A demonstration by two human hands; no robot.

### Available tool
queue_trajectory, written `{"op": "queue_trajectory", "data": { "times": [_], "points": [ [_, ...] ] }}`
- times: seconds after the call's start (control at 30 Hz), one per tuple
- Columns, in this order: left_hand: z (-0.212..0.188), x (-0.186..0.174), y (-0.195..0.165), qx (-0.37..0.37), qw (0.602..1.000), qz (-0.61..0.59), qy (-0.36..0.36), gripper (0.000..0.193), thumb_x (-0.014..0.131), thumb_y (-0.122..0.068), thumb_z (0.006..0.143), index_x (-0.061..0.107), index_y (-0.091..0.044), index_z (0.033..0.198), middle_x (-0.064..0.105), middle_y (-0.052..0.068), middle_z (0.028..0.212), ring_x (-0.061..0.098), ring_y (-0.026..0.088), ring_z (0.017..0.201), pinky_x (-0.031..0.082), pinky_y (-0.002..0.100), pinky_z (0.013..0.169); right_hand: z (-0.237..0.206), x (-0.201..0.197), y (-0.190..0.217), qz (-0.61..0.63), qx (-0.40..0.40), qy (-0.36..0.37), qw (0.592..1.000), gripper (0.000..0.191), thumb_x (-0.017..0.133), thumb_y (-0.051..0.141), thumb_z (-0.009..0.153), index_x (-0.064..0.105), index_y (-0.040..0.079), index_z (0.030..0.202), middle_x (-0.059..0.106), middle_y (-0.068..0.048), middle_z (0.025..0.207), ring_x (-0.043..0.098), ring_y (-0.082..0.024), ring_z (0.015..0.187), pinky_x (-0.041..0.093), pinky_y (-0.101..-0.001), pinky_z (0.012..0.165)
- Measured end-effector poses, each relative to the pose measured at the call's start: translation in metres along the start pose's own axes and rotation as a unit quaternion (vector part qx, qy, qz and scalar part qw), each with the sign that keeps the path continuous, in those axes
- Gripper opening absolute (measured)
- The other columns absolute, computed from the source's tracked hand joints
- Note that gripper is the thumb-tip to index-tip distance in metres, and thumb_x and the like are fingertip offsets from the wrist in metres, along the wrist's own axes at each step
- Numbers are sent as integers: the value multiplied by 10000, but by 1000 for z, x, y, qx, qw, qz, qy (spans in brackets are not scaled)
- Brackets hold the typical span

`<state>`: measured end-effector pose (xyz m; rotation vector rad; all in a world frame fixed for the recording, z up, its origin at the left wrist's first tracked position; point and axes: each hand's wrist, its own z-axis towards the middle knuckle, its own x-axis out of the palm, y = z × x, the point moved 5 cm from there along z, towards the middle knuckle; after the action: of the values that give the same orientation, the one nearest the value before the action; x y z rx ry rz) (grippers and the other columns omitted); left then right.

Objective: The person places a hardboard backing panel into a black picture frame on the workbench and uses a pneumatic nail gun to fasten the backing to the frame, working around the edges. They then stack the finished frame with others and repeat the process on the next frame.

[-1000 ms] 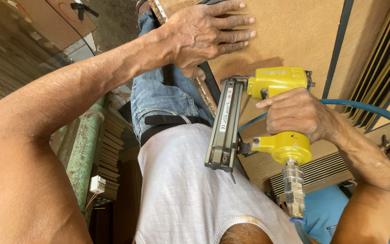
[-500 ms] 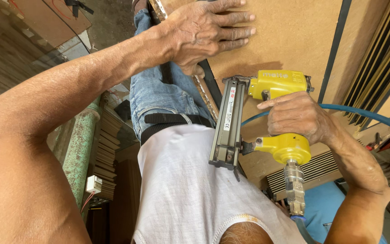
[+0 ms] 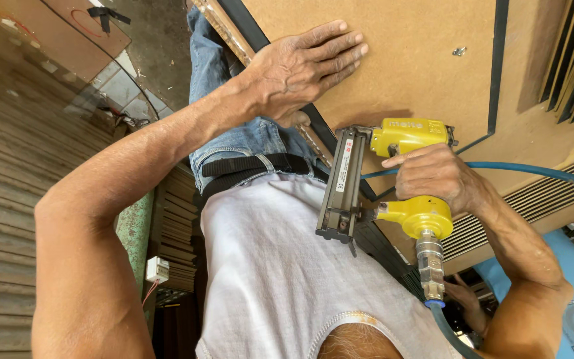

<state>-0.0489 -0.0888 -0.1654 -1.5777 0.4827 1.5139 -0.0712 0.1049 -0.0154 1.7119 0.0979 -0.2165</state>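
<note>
A black belt (image 3: 247, 166) over blue jeans (image 3: 224, 100), a white electrical socket (image 3: 157, 269), and slatted panels (image 3: 539, 199) nearby.

Nail gun (image 3: 393, 179): lifted slightly, nose closer to the board's (image 3: 406, 60) dark lower edge.
Right hand (image 3: 436, 176): risen with it.
Left hand (image 3: 303, 70): unmoved, no change worth noting.

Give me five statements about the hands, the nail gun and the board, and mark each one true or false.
1. The right hand grips a yellow nail gun. True.
2. The left hand lies flat on the brown board. True.
3. The left hand holds a hammer. False: it holds nothing and rests open on the board.
4. A blue hose runs behind the right hand. True.
5. The nail gun is red. False: its body is yellow, with a dark metal magazine.
</note>
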Motion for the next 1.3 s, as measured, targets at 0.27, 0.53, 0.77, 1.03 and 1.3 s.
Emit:
{"op": "queue_trajectory", "data": {
  "times": [0.27, 0.53, 0.77, 1.03, 1.3],
  "points": [
    [-2, -1, -2, -9, 999, 44, 3, 1265, 759, -616, 489, 439, -10, 1553, 346, 121, 1664, 260, 238, 1547, 103, 406, 1283, -3, -1, -5, -15, -14, 31, 999, 152, 767, 135, 742, 665, 23, 742, 641, -71, 712, 658, -245, 656, 599, -501, 914],
    [2, 13, -7, -35, 999, 30, 19, 1353, 762, -806, 582, 355, -47, 1625, 277, 102, 1701, 221, 237, 1563, 127, 392, 1297, -47, 20, -7, -19, 6, -33, 999, 146, 759, 148, 744, 673, 35, 711, 660, -65, 688, 676, -218, 633, 605, -523, 922],
    [23, 37, -60, -43, 999, -9, 5, 1446, 787, -813, 514, 346, -47, 1658, 254, 97, 1733, 225, 250, 1578, 160, 415, 1307, -126, 60, -12, -4, -3, -71, 997, 157, 746, 137, 727, 663, 4, 724, 660, -92, 709, 691, -252, 665, 610, -528, 911],
    [48, 64, -121, -32, 999, 29, 2, 1424, 841, -641, 449, 355, -38, 1644, 279, 92, 1734, 233, 221, 1588, 167, 388, 1315, -175, 84, -17, 6, 22, -26, 999, 194, 787, 155, 669, 676, 9, 731, 668, -75, 714, 691, -238, 669, 598, -524, 924],
    [55, 80, -122, -26, 997, -58, 42, 1418, 901, -537, 448, 329, 6, 1626, 241, 153, 1707, 248, 282, 1553, 168, 385, 1294, -168, 76, -21, 9, -2, 51, 999, 163, 797, 128, 660, 694, 25, 735, 674, -62, 703, 680, -222, 650, 595, -514, 915]
  ]
}}
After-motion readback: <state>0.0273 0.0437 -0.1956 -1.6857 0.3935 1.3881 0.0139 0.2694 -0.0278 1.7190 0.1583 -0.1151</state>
